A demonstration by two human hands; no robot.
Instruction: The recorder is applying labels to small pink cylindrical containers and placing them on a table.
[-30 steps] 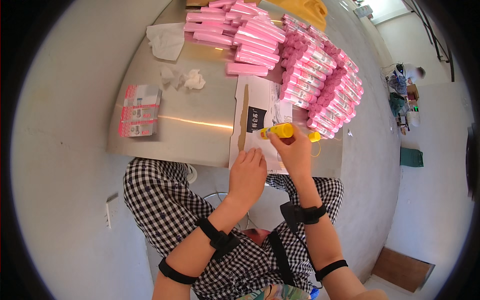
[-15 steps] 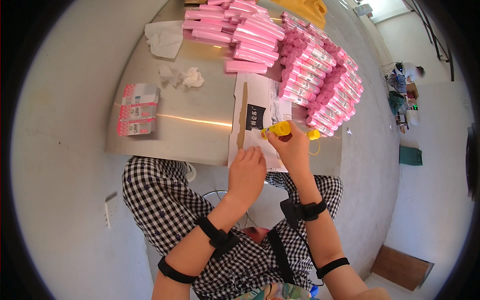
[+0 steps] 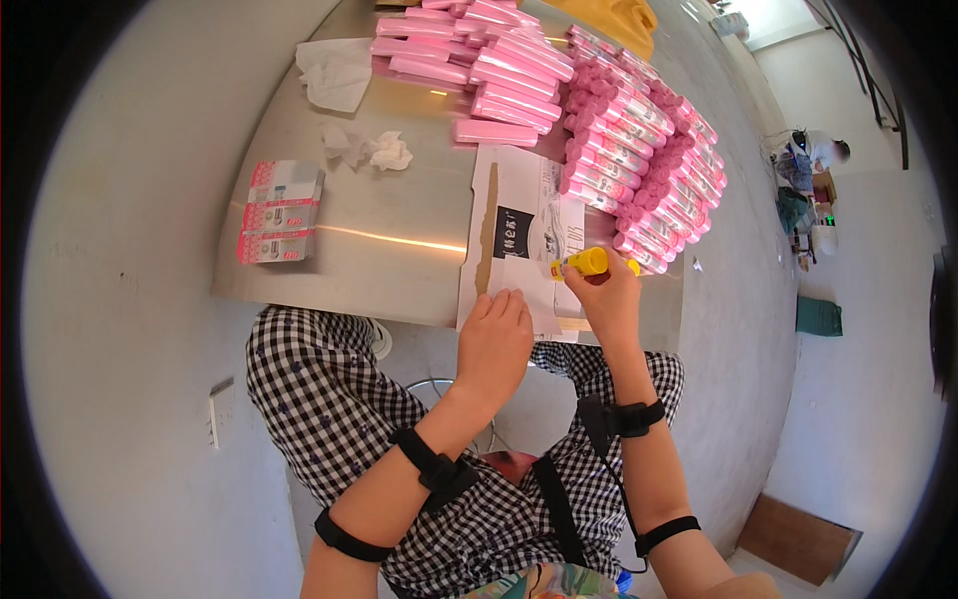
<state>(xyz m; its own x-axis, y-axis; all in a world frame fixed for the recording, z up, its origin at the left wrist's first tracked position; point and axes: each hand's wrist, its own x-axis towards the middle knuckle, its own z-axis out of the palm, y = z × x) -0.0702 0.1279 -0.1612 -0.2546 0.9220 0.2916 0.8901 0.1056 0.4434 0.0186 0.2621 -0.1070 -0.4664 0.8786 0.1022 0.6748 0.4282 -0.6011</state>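
Seen from the head camera, a person in a black-and-white checked shirt sits at the near edge of a bare stainless-steel worktable (image 3: 399, 230), both forearms reaching up from the bottom of the frame. The right hand (image 3: 607, 299) is curled closed around a yellow glue-stick-like tube (image 3: 584, 263), gripping it sideways with the tip pointing left over a flattened white printed carton sheet (image 3: 519, 235), seemingly so the tip can meet the paper. The left hand (image 3: 496, 339) lies open and flat, fingers together, pressing the sheet's near edge against the table, apparently to keep it from sliding; it grasps nothing. The sheet lies between the hands and a brown strip along its left flap. Beyond it, long pink rectangular boxes (image 3: 639, 150) are stacked in slanted rows within arm's reach, more of them piled at the far edge. Crumpled white tissues (image 3: 374, 150) and a small stack of pink-and-grey flat packs (image 3: 279, 212) sit well apart to the left.
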